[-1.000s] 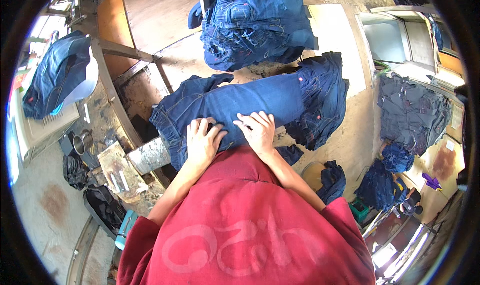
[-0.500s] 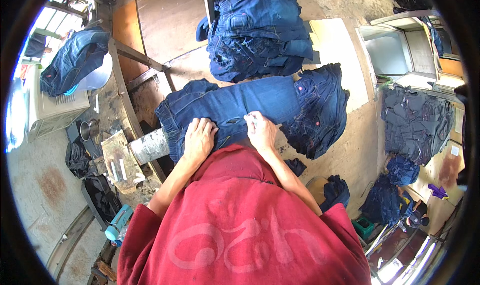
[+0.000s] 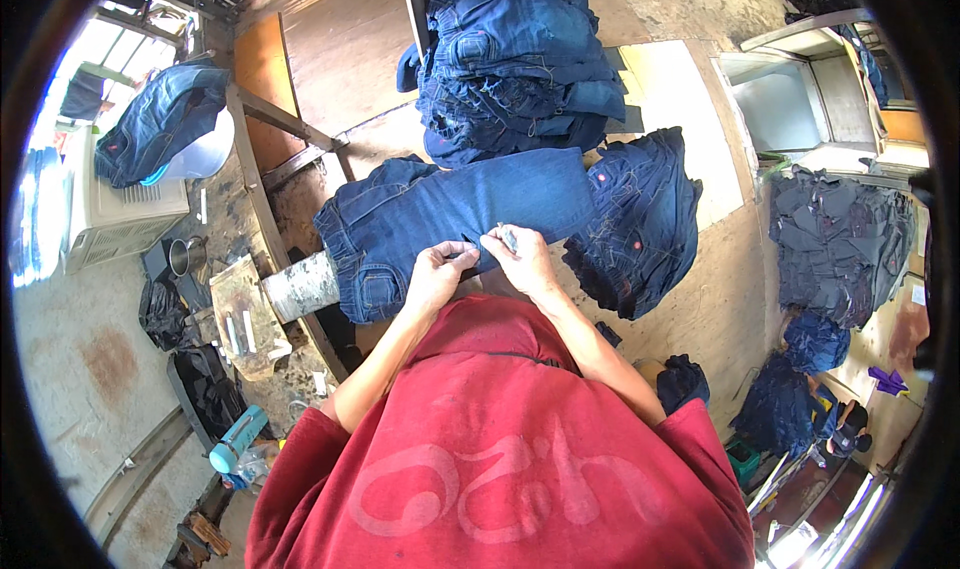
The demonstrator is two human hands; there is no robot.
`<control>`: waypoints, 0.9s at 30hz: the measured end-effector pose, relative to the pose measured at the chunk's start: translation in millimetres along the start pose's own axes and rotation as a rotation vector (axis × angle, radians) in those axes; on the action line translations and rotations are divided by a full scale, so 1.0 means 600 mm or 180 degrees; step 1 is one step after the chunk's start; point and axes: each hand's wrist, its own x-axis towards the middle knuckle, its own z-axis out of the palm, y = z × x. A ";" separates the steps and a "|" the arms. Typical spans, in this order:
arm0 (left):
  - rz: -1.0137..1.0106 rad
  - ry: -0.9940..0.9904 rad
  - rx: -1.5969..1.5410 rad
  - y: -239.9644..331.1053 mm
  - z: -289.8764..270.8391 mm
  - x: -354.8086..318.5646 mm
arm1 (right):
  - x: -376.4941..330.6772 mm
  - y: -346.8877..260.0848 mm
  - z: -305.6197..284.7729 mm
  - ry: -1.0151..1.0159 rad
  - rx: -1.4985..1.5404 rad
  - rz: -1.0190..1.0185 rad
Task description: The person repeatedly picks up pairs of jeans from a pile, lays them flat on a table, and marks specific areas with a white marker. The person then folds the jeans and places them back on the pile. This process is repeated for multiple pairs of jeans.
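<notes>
A pair of blue jeans (image 3: 420, 204) is drawn over a pale, mottled cylinder (image 3: 303, 289), with one leg stretched out to the right. Over the near side of that leg, my left hand (image 3: 440, 274) has its fingers pinched together beside a small dark spot; what they hold is hidden. Close beside it, my right hand (image 3: 522, 259) is closed on a small greyish piece (image 3: 508, 237) too tiny to identify. Both hands' fingertips nearly meet. More dark jeans (image 3: 640, 224) lie past the end of the leg.
A tall pile of jeans (image 3: 520, 59) stands beyond, next to an upright post (image 3: 413, 9). Grey garments (image 3: 840, 244) are heaped at right. On the left, a stained bench board (image 3: 245, 314) holds white sticks, near a metal mug (image 3: 186, 256) and a turquoise bottle (image 3: 238, 439).
My left hand has lifted from lying spread on the jeans and moved right into a pinch near my right hand. The right hand stays close to its place, still closed.
</notes>
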 end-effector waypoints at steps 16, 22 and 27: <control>-0.0069 -0.0070 0.0162 0.007 0.018 -0.018 | 0.009 0.009 -0.029 -0.0400 0.1369 0.1839; -0.0056 0.0038 0.0045 0.000 0.009 -0.034 | 0.010 0.005 -0.027 -0.0466 0.1229 0.1461; -0.0358 -0.0047 -0.0116 0.016 0.009 -0.046 | 0.012 -0.002 -0.032 -0.0502 0.1088 0.1517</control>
